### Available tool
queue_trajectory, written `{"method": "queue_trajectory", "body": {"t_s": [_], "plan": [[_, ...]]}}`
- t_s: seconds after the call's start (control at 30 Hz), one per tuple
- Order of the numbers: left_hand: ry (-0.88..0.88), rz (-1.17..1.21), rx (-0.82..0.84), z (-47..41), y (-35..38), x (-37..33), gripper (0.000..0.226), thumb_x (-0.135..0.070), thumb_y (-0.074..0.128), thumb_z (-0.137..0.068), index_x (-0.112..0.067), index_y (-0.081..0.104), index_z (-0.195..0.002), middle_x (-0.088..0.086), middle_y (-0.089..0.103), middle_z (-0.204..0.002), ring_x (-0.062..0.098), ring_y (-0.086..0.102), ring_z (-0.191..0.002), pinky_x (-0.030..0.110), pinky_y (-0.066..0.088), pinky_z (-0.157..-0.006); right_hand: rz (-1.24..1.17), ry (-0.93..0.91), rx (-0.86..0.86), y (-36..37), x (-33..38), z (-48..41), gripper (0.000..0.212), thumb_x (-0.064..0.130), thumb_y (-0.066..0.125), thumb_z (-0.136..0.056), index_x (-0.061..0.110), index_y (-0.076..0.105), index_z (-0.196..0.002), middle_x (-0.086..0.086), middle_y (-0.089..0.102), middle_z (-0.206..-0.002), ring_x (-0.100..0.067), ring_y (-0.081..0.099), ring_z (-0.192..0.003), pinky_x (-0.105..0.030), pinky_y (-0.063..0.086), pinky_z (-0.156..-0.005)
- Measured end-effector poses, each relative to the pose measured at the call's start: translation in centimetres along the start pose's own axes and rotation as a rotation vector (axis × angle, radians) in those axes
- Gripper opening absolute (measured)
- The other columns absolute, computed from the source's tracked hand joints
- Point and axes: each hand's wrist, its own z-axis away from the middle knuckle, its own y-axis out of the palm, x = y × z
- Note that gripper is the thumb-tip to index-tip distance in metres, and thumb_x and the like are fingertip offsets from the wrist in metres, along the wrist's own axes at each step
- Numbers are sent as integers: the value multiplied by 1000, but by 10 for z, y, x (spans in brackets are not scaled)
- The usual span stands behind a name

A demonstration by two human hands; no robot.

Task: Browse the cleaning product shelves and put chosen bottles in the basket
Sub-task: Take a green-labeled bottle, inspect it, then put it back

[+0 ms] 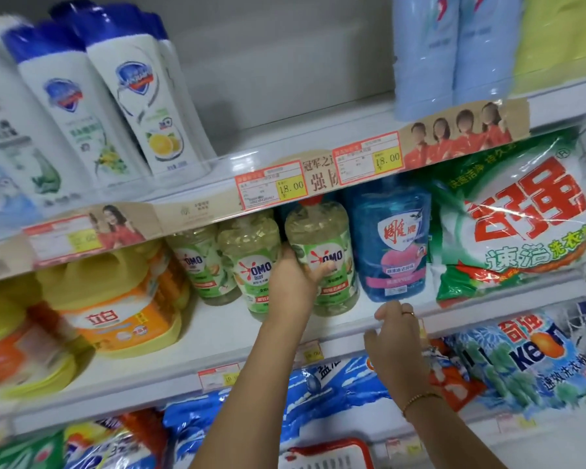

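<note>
Head view: my left hand [296, 275] grips a green-labelled OMO bottle [322, 255] on the middle shelf [217, 330], just left of the blue refill pouch [391, 238]. My right hand [395, 346], fingers loosely spread and holding nothing, rests at the shelf edge below that pouch. A red basket [329, 451] sits far below.

Three OMO bottles [251, 265] are standing in a row on the middle shelf [217, 330], with jugs [115, 309] sitting to their left and a refill pouch [391, 245] and a powder bag [511, 218] lying to their right. The left hand [295, 275] is wrapping the rightmost OMO bottle [322, 255], while the right hand [395, 346] is resting against the shelf's front edge below the pouch. More bags [335, 394] are lying on the shelf beneath.
</note>
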Motion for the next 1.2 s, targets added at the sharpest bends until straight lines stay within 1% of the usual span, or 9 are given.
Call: {"method": "queue_trajectory", "body": {"t_s": [0.13,0.2,0.3,0.4,0.53,0.63,0.83,0.97,1.2], "plan": [[85,-150,-21,18,-21,13,26,-29,64,-90,-6,68,-103,4,68,-86,24,67,-90,23,42,-61,64,-68,23,14,10,8,20,-3,63,-74,8,52,-86,-8,48,-91,-25,43,-89,-32,36,-72],[119,50,-217,28,-46,36,22,-21,65,-90,-9,69,-108,1,72,-93,16,68,-89,22,51,-74,85,-150,19,21,12,11,20,-3,64,-70,8,52,-81,-6,45,-84,-25,42,-82,-35,37,-69],[37,336,-520,22,-86,78,26,-10,66,-87,-9,60,-112,3,67,-106,17,64,-100,19,46,-82,107,-234,-18,26,12,9,23,-5,68,-62,6,51,-73,-6,42,-74,-25,41,-71,-35,36,-64],[-71,345,-392,-18,-108,125,55,-11,76,-78,-5,51,-126,1,62,-121,17,59,-112,12,43,-85,154,-269,-43,28,17,8,17,1,65,-62,4,50,-71,-6,41,-70,-22,38,-69,-39,39,-63],[-128,342,-223,-79,-109,167,95,-31,91,-49,-16,48,-132,1,63,-126,20,61,-114,42,50,-99,207,-396,-114,28,21,14,26,-3,66,-57,6,44,-68,-4,37,-66,-20,35,-62,-35,37,-55],[-146,372,-234,-104,-107,170,108,-33,95,-37,-19,44,-132,0,62,-125,21,60,-114,44,51,-97,238,-431,-95,30,14,11,36,-8,68,-56,11,40,-68,-3,36,-64,-19,34,-60,-25,27,-53],[-107,316,-298,-86,-94,161,112,-47,95,-36,-16,42,-130,-1,62,-122,17,62,-110,36,53,-92,151,-316,-27,32,7,4,38,-10,68,-55,12,40,-67,0,35,-64,-19,33,-61,-19,23,-52],[-104,304,-382,-63,-89,150,93,-28,95,-52,-5,44,-127,-2,61,-112,17,61,-102,21,48,-79,122,-309,16,28,6,5,35,-10,67,-58,11,41,-70,-1,36,-68,-19,33,-63,-20,25,-52],[-154,252,-408,-31,-108,147,89,-42,94,-48,-16,49,-121,-1,64,-113,19,63,-102,37,54,-87,93,-291,101,21,5,4,34,-6,69,-62,12,42,-72,2,35,-71,-11,31,-65,-20,25,-54]]}}
